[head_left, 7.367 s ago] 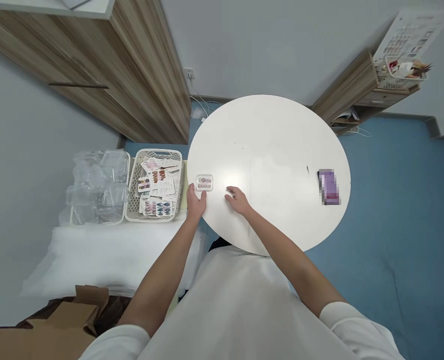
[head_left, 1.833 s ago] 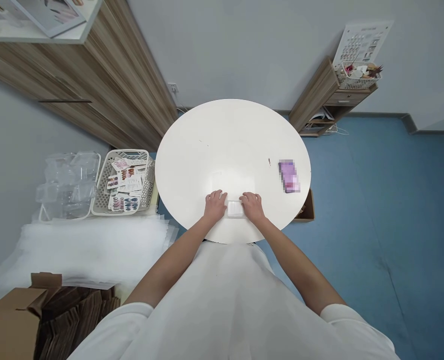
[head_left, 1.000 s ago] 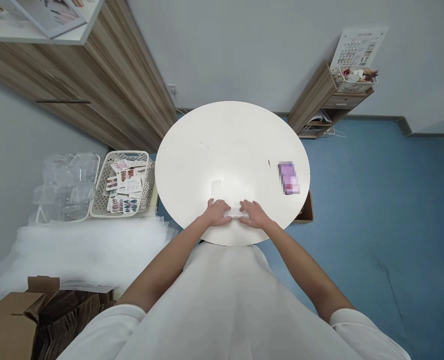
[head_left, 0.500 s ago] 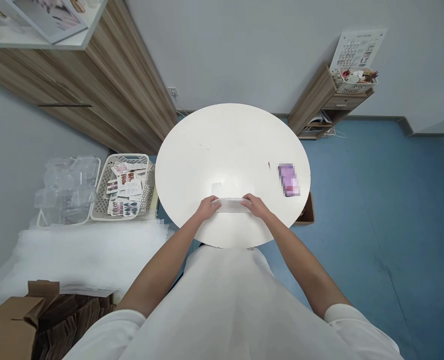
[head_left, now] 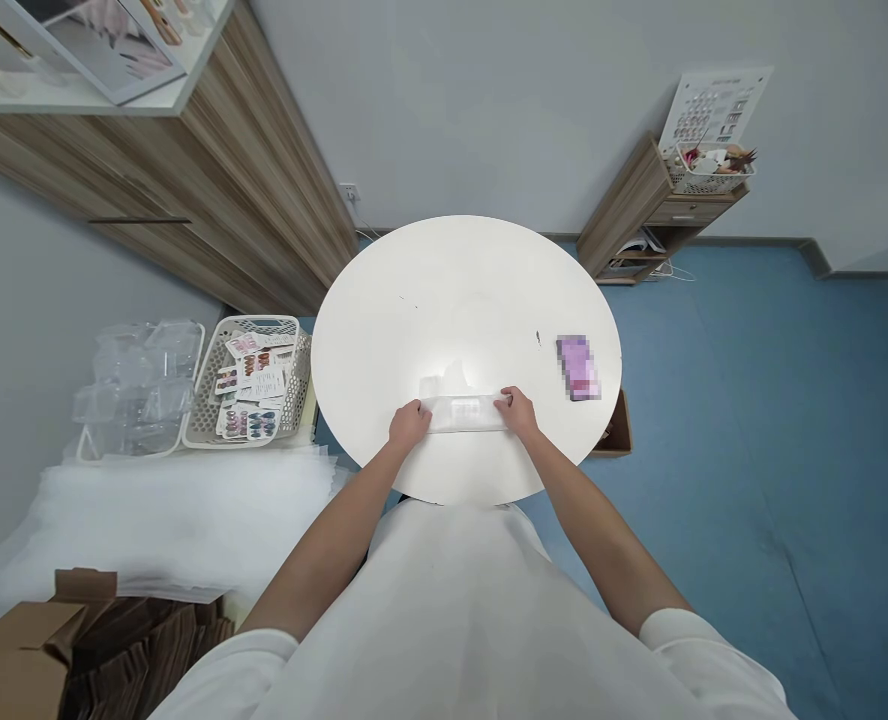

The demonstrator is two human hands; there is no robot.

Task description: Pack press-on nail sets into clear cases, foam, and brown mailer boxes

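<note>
Near the front of the round white table [head_left: 459, 285], a flat, whitish translucent packet [head_left: 465, 414] lies lengthwise across me. My left hand [head_left: 411, 424] is closed on its left end, thumb on top. At the right end, my right hand [head_left: 517, 412] pinches it with curled fingers. A paler rectangle shows in the middle of the packet, perhaps something inside; I cannot make it out. Thin see-through film [head_left: 448, 378] sticks out behind its far edge and rests on the tabletop.
A blurred purple object [head_left: 579, 368] lies on the table's right side. Left stand a basket of nail-tip cards [head_left: 294, 385], clear plastic boxes [head_left: 148, 370], stacked white sheets [head_left: 166, 510] and an open carton [head_left: 16, 650]. A brown box [head_left: 618, 425] sits below the table's right edge.
The packet has gone from a narrow rolled strip to a wider, flatter shape. My left hand has slid slightly left and down, my right hand slightly right. The view has tilted up a little.
</note>
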